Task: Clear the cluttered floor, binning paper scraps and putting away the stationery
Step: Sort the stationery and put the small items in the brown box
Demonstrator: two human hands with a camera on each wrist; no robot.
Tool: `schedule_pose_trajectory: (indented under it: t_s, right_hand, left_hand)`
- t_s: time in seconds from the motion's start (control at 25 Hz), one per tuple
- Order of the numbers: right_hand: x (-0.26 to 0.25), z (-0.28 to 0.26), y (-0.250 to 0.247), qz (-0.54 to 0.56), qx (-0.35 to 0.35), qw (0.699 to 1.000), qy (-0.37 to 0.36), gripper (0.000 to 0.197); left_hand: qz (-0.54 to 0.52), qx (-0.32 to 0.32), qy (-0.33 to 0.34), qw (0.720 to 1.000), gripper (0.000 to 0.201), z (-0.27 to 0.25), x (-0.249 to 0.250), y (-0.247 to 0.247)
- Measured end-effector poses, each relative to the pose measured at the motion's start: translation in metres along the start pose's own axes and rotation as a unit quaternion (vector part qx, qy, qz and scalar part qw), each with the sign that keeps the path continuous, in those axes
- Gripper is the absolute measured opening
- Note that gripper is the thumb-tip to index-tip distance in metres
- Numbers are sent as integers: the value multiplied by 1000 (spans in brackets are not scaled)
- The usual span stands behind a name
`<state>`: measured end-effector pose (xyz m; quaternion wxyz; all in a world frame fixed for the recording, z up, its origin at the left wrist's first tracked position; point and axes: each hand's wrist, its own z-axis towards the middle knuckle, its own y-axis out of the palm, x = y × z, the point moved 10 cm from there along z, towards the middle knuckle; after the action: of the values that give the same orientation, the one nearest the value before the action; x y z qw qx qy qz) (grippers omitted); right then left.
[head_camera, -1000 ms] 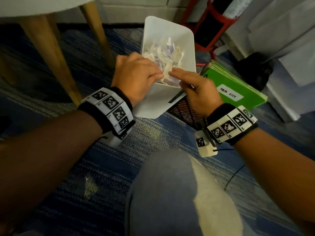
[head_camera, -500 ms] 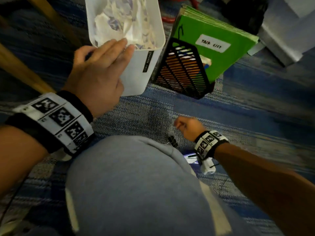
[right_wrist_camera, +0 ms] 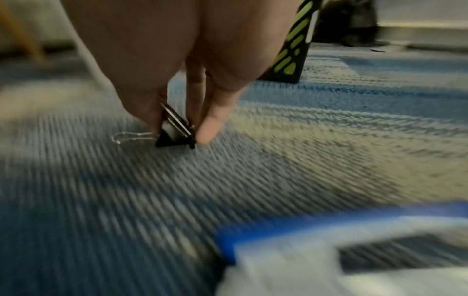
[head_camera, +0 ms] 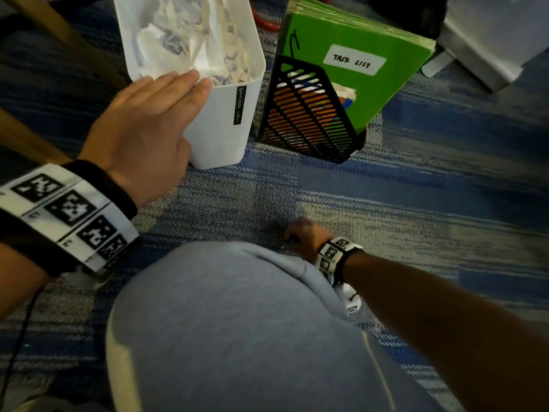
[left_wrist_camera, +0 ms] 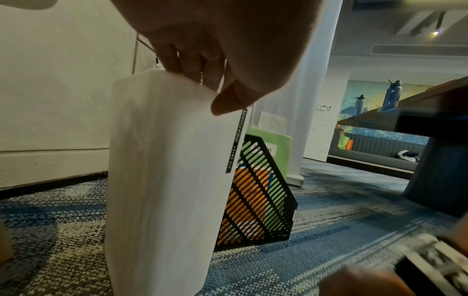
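**Head view: a binder clip comes off the carpet**

My left hand [head_camera: 142,135] lies flat-fingered on the rim of the white bin [head_camera: 225,126], stuffed with paper scraps [head_camera: 190,43]; a careless push could tip it. Beside it, the black file holder [head_camera: 309,120] keeps green notebooks [head_camera: 356,66]. My right hand [right_wrist_camera: 177,66] pinches a binder clip [right_wrist_camera: 174,132] at the carpet [head_camera: 386,209]; its springy handles may slip.

Setting: an office or shared workspace interior. Indicators: blue-and-grey patterned commercial carpet [head_camera: 386,185]; a black slotted plastic file holder [head_camera: 306,120] standing on it, containing a green "TASK LIST" notebook [head_camera: 356,69]. Just left of the file holder stands a white plastic trash bin [left_wrist_camera: 164,180]. Beyond it: a white brick wall [left_wrist_camera: 321,128], a grey upholstered bench [left_wrist_camera: 380,148], and a water-bottle mural [left_wrist_camera: 375,96].
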<state>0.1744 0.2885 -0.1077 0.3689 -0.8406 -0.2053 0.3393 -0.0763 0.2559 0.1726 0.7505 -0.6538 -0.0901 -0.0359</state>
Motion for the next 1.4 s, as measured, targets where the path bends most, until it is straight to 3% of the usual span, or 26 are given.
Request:
schedule_pose_trajectory:
  t_s: [0.12,0.28,0.36,0.52,0.68,0.8,0.88,1.0,1.12,1.24,1.4]
  right_hand:
    - [-45,10,-96,87,183,979,-29,7]
    - [-151,-28,-266,160,393,879,-217,12]
    - [-200,-48,-324,154,421,851,-272,23]
    - [-297,-55,-375,131,407,837,-343,39]
    - [-405,-42,-399,157,366,818,-415,26]
    - [-480,-42,-419,144,389,779,-470,14]
    - [-517,-36,-435,167,403,762,-478,9]
    - [-558,-12,-456,127,417,786,-438,8]
    - [-568,34,-464,16,399,848,-347,9]
    - [-557,76,-459,-113,324,906,-246,5]
    - [-552,91,-458,-182,301,910,-219,18]
  left_hand:
    - [-6,3,13,1000,68,-1,-1,0]
    - [-85,17,2,996,62,3,-10,-11]
    - [-155,69,5,986,55,2,-9,-40]
    - [-283,171,-22,944,58,-13,-21,-120]
    - [-124,290,-27,949,63,-44,-54,-200]
    - [-64,377,-103,918,61,-77,-91,-255]
    - [16,396,-190,898,68,-98,-114,-280]
    - [106,314,-303,893,68,-112,-151,-280]
    - [141,238,-320,906,59,-110,-162,-264]
    - [137,234,-324,906,57,-109,-163,-265]
    - [135,231,-319,909,60,-108,-162,-264]
